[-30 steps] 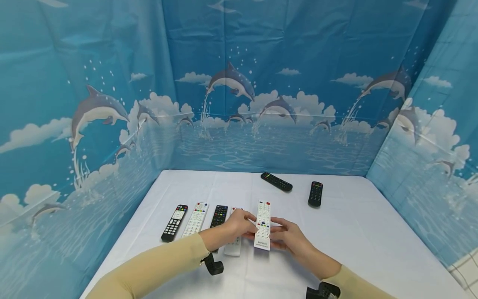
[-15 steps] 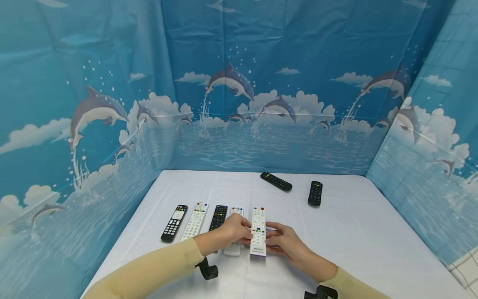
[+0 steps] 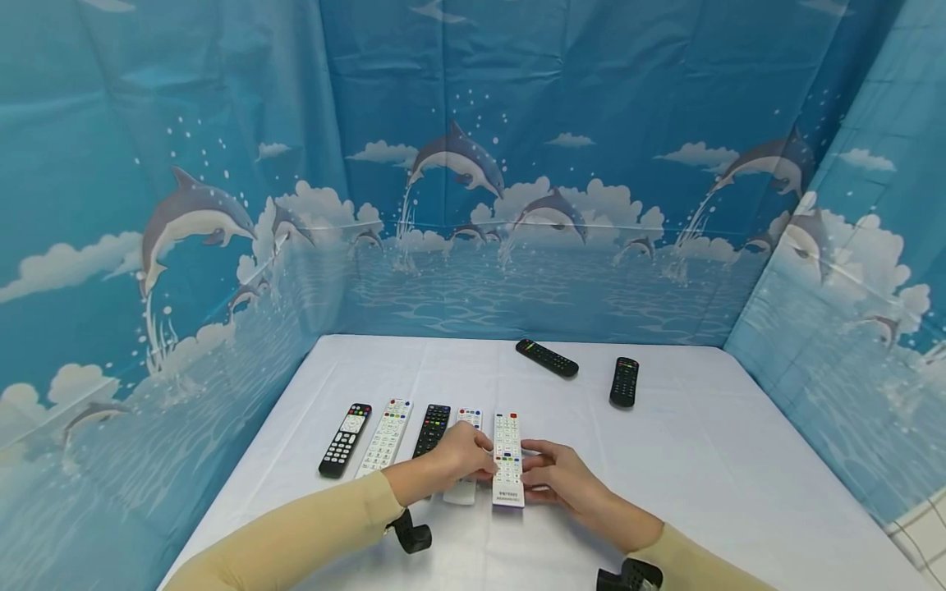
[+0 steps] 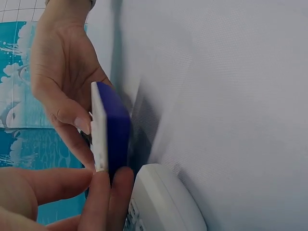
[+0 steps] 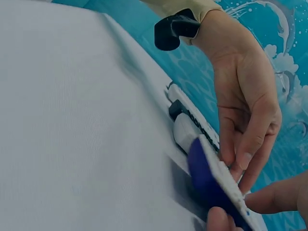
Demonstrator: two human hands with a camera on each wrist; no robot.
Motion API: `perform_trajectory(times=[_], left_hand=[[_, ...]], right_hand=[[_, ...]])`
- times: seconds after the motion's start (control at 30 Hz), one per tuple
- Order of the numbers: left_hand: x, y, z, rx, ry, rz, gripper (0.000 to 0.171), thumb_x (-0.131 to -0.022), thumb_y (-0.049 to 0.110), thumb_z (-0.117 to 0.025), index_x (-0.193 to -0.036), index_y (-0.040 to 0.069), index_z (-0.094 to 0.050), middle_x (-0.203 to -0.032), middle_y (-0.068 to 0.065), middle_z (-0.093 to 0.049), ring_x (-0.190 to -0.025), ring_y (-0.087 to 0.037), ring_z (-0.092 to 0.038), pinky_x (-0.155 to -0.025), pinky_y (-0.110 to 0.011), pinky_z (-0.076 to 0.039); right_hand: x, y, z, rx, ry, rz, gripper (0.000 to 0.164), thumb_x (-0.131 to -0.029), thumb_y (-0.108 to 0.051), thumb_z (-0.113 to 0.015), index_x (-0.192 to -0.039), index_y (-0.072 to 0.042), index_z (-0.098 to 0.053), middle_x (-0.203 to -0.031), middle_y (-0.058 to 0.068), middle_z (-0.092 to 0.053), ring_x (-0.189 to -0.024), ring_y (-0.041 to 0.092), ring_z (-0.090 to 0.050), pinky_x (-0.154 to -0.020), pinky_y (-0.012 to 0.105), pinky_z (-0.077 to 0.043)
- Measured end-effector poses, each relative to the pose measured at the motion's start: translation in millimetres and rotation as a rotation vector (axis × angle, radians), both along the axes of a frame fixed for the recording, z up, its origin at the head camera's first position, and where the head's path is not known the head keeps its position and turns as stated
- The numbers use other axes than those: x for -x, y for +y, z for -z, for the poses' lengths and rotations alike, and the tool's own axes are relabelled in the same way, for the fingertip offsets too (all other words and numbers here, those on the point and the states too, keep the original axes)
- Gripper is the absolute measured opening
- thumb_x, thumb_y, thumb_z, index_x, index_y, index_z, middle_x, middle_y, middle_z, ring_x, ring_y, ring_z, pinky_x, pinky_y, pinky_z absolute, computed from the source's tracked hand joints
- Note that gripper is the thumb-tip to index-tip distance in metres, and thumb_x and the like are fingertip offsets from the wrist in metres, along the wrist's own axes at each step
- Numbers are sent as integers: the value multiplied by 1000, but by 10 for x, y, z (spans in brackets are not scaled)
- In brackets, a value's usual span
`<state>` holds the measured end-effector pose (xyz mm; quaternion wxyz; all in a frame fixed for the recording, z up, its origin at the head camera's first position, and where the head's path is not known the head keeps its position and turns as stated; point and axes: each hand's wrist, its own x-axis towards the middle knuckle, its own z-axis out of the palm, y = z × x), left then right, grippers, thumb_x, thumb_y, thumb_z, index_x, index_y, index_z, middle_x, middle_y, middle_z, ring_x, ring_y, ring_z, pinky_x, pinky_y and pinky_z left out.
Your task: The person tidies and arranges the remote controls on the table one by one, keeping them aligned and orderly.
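Note:
A white-faced remote control (image 3: 507,460) stands upright to me between both hands, its blue-purple back (image 4: 115,127) tilted over the white cloth. My left hand (image 3: 460,451) pinches its left edge near the middle. On the opposite edge my right hand (image 3: 567,478) grips it, thumb toward the keys and a fingertip (image 5: 219,219) at the back. A shadow under the remote shows on the cloth in both wrist views. Beneath my left hand lies another white remote (image 3: 461,494), partly covered by the fingers.
Left of the hands, a black remote (image 3: 433,427), a white remote (image 3: 386,435) and a black remote with white keys (image 3: 345,442) lie in a row. Two black remotes (image 3: 547,359) rest toward the back of the table (image 3: 702,460). Dolphin-print curtains (image 3: 458,287) enclose it.
Both hands have brought the white-faced remote left and toward the body, lower and closer to the row. The other remotes have stayed where they were.

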<state>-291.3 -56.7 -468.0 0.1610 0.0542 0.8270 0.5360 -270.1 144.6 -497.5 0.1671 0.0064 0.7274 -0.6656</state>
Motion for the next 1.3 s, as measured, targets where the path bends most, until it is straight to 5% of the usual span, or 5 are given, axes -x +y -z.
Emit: perform_trajectory(times=[0.23,0.97,1.13,1.3], left_hand=[[-21,19,-52,64,22,-3,34,-82,-4,-77,-113,-12,-67,-87,-11,-69,-71,-21,-71,-65,-31,-60],[9,-35,-90,8,-38,44,28,-88,2,-72,-112,-12,-67,-88,-13,-70,-75,-27,-72,-69,-35,-61],[58,-55,-167,2,-37,43,31,-91,4,-70,-118,-12,-65,-92,-17,-70,-77,-31,-73,-71,-38,-61],[224,-72,-308,-19,16,9,34,-91,4,-66,-123,-7,-66,-101,-19,-69,-84,-33,-72,-78,-43,-60]], right_hand=[[22,21,-29,-157,26,-25,65,-85,1,-67,-146,4,-45,-107,15,-62,-84,24,-67,-70,40,-61],[39,50,-24,-119,5,-63,61,-87,2,-64,-145,6,-45,-105,16,-62,-86,24,-69,-75,39,-61],[84,87,-133,-161,-15,-69,59,-89,-2,-64,-145,5,-46,-106,16,-64,-86,25,-69,-73,39,-61],[266,182,-347,-213,-3,-49,54,-91,-8,-67,-142,1,-53,-113,17,-65,-88,29,-69,-72,40,-61]])
